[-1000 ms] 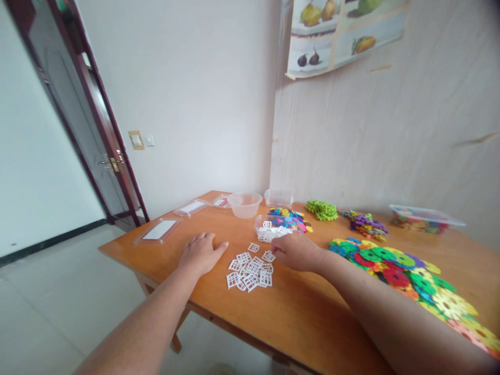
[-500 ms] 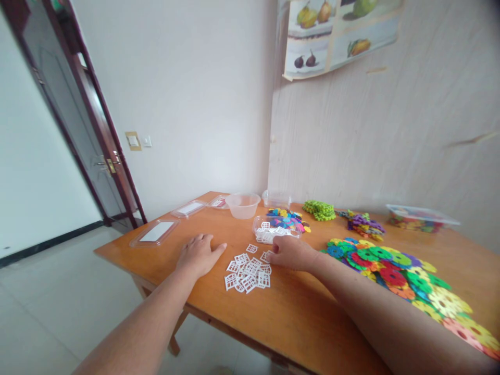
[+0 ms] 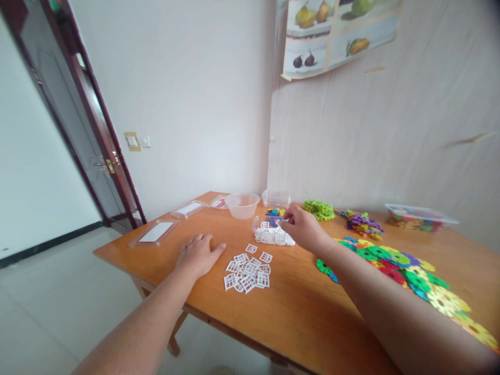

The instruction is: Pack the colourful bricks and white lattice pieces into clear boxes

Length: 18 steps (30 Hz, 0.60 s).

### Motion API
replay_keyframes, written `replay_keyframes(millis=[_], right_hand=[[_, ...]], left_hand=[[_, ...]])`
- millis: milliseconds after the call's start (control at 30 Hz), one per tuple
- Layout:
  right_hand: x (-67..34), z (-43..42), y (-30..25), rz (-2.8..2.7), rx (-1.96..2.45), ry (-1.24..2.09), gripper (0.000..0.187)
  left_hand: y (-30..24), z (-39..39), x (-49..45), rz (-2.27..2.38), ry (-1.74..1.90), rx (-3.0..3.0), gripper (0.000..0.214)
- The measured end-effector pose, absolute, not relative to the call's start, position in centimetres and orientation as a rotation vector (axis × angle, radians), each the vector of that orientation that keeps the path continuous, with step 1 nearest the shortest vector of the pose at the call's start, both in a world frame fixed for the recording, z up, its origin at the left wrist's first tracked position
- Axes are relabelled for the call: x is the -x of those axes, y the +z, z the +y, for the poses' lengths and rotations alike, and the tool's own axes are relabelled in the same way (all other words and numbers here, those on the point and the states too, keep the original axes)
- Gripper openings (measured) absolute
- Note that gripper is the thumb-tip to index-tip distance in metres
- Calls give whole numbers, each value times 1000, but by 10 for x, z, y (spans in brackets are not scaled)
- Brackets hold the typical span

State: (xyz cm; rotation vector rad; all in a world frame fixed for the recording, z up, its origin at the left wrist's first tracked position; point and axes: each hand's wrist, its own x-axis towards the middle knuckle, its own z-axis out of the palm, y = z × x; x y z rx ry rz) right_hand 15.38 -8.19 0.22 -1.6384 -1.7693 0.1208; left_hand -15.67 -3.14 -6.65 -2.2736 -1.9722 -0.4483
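My left hand lies flat on the table with its fingers spread, holding nothing. My right hand is raised over the right side of a clear plastic box, its fingers pinched together. Whatever is between those fingertips, if anything, is too small to make out. Many white window-shaped plastic pieces fill the box. A loose pile of the same white pieces lies on the table between my two arms, with one single piece at its upper right.
Flower-shaped colourful discs spread under and beyond my right forearm. Behind stand a translucent bowl, a green heap, a purple heap and a lidded box. Clear lids lie at the left of the wooden table.
My right hand has moved up and away from the loose pile to above the box. One piece it had covered now shows fully. My left hand has stayed in place.
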Motion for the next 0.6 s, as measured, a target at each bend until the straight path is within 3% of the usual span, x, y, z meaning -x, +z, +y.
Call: replay_keyframes(millis=[133,400,600], right_hand=[[-144,-85,-14,-2035,1697,222,10],[-128,-83,-45,-2106,1867,350,31],[-129,-80,-47,-2140,1891,401,26]], left_hand=[[-65,-32,156,-1984,-439,2271,71],[-66,-32,156,-1985,-439,2260,69],[-66,-32,156,-1990,-441,2267,70]])
